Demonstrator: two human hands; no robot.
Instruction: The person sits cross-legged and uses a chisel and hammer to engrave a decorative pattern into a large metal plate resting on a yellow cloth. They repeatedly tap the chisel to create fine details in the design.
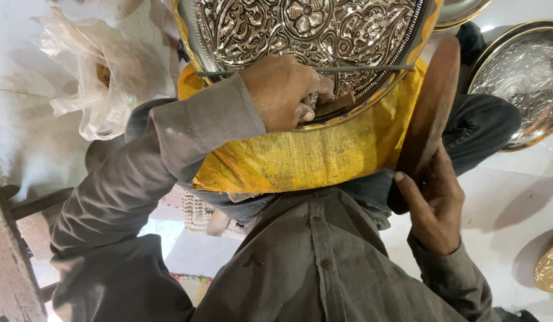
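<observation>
Looking down from the head camera, we're sitting on a pale, glossy tiled floor [503, 197] that's a bit smudged, with a worn wooden frame [14, 250] along the left edge. On our lap sits a yellow woven sack cushion [324, 152], and the big embossed silver plate [306, 27] with floral patterns and a gold rim rests on top of it, at the top middle of the view. Our left hand [285, 89] is clenched around a small tool pressed against the plate's lower rim; we can't tell exactly what the tool is. A thin metal rod [360, 68] lies across the plate just beside that hand. Our right hand [434, 203] grips the bottom edge of a brown wooden disc [431, 107], fingers wrapped round it, standing tilted beside the cushion.

For packaging: a crumpled clear plastic bag [103, 71] sits upper left with something brownish inside. Another embossed silver tray [524, 80] lies on the right.
</observation>
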